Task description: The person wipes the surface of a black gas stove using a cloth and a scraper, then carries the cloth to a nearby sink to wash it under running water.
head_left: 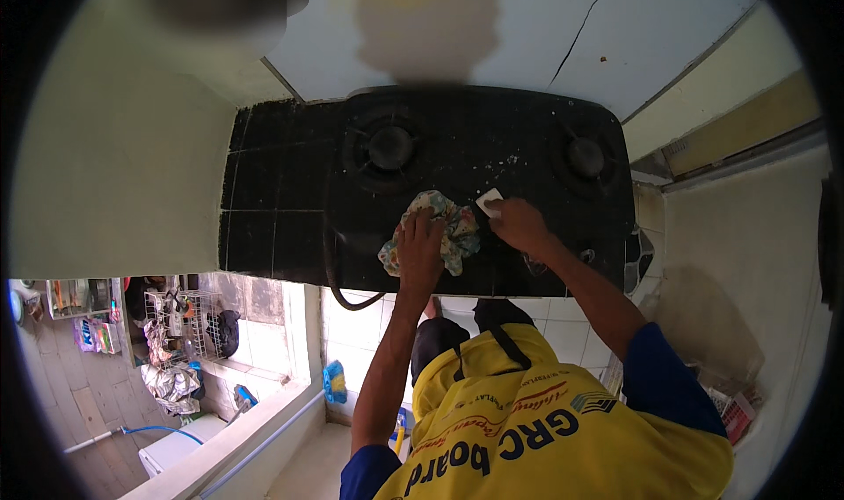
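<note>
My left hand (420, 249) presses down on a crumpled floral cloth (459, 236), its fingers curled over the top. The cloth lies bunched near the front of a black two-burner stove (475, 135). Just to the right, my right hand (520, 226) pinches a small white rectangular piece (489, 201), held against or just above the stove top; its exact kind I cannot make out. White crumbs (505, 160) are scattered on the black surface beyond that hand. The left burner (389, 148) is beyond the cloth, and the right burner (587, 157) is beyond my right forearm.
A black hose (338, 284) curves down from the stove's left front edge. Black tiles (272, 179) extend left of the stove, meeting a pale wall (123, 148). Below left, a wire rack (180, 311) holds household items, and a blue brush head (334, 382) is near the low ledge.
</note>
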Available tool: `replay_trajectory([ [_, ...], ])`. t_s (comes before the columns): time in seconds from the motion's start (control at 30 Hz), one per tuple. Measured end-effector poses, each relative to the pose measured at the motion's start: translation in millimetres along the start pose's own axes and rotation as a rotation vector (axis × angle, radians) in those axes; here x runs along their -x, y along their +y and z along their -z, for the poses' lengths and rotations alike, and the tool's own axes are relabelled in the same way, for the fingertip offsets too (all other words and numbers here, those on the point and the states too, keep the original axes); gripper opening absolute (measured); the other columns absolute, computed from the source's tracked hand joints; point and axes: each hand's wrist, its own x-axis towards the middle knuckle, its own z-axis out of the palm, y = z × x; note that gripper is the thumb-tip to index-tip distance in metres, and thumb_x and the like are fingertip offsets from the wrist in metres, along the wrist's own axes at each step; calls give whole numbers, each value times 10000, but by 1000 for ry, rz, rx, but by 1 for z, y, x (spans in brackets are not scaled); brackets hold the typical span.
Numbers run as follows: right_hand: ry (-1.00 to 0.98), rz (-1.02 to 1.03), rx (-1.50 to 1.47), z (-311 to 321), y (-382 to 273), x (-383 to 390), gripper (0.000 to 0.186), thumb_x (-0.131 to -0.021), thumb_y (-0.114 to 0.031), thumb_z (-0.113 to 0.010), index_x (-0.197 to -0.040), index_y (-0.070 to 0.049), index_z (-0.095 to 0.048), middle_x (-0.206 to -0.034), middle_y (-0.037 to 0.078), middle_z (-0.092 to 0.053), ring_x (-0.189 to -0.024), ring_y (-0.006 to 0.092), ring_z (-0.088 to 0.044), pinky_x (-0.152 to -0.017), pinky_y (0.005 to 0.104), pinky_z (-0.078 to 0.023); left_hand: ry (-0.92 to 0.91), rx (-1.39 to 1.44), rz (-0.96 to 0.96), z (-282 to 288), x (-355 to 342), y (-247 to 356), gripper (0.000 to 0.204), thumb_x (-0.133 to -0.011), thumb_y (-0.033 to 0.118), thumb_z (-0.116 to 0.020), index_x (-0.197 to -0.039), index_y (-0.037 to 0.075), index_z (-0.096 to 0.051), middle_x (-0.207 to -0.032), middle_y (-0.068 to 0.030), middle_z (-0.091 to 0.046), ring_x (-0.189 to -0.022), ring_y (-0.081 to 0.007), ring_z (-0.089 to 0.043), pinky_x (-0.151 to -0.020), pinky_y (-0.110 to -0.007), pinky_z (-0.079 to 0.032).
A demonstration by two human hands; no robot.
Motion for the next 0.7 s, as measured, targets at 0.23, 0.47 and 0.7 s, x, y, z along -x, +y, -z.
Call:
replay_trajectory([
  [0.23, 41, 122, -18, 6, 27, -6, 386, -814, -219, -639, -1182, -108, -671, -988, 213, -668, -940, 374, -644, -844, 462, -517, 21, 10, -1, -3, 3, -3, 509, -619, -81, -678, -1097, 73, -594, -1268, -134, -496, -1246, -352, -438, -954, -496, -415],
  [0.47, -121, 467, 14, 37, 53, -41, 404, -816, -160, -663, -1218, -115, -661, -1003, 200, -676, -899, 355, -657, -833, 423, -507, 42, 10, -34, -5, 1, -6, 520, -621, -96, -669, -1107, 73, -591, -1273, -134, -495, -1253, -349, -436, -957, -502, -413],
  [0.7, -199, 386, -12, 39, 40, -49, 424, -799, -181, -674, -1216, -106, -662, -1092, 190, -676, -925, 353, -666, -856, 407, -509, 37, 12, -25, -3, 3, -7, 487, -622, -92, -661, -1080, 58, -593, -1262, -138, -498, -1238, -351, -445, -952, -496, -413],
])
